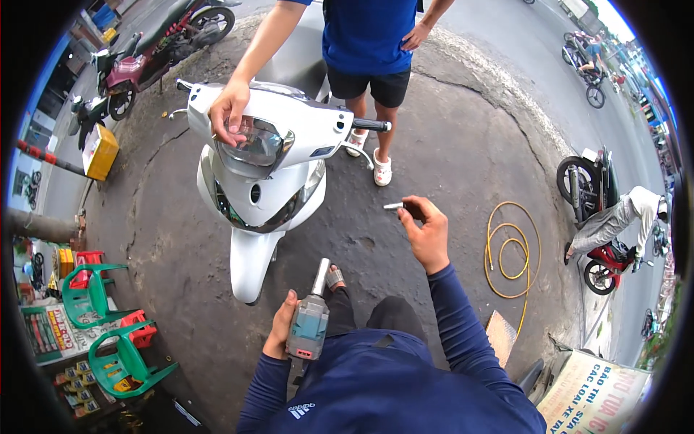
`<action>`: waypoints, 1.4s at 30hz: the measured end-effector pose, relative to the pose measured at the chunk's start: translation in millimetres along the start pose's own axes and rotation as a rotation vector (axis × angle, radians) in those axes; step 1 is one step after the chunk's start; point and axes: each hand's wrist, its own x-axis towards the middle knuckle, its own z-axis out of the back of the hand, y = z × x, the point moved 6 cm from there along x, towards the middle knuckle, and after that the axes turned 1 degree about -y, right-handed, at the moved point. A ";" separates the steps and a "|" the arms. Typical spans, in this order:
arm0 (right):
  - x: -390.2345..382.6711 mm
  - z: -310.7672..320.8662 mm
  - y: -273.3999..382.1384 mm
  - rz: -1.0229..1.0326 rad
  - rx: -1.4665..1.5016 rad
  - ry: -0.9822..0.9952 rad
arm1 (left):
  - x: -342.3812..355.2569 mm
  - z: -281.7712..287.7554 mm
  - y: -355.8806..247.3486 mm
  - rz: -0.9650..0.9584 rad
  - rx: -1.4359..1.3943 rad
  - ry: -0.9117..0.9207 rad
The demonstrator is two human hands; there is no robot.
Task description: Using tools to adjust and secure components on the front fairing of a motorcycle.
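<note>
My left hand [280,329] is closed around a teal and grey cordless impact wrench [309,325], held low in front of my body. A long silver socket [322,276] points forward from its nose. Out to the right, my right hand [428,233] pinches a short silver metal piece [392,207] between thumb and fingers; its exact kind is too small to make out. Ahead and to the left stands a white scooter [249,267], its front toward me. Another person's hand [231,112] rests at its headlight [254,148].
A person in a blue shirt [370,43] stands beside the scooter. A coiled yellow hose [499,271] lies on the dark pavement at right, near a parked motorcycle [587,184]. Green plastic chairs [90,315] stand at left, with a yellow crate [103,154] farther off.
</note>
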 end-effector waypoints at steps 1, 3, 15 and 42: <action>24.1 -12.3 -1.4 0.008 0.011 -0.018 | 2.4 3.8 -14.9 0.021 0.022 -0.019; 72.4 -38.0 2.7 0.051 -0.023 -0.025 | 11.6 13.5 -31.4 -0.023 0.024 -0.025; 200.3 -127.1 3.6 0.423 -0.067 0.498 | 40.5 2.0 -89.8 -0.043 0.136 -0.301; 209.4 -146.1 16.3 0.472 -0.550 0.731 | 81.2 0.6 -117.3 -0.242 0.025 -0.319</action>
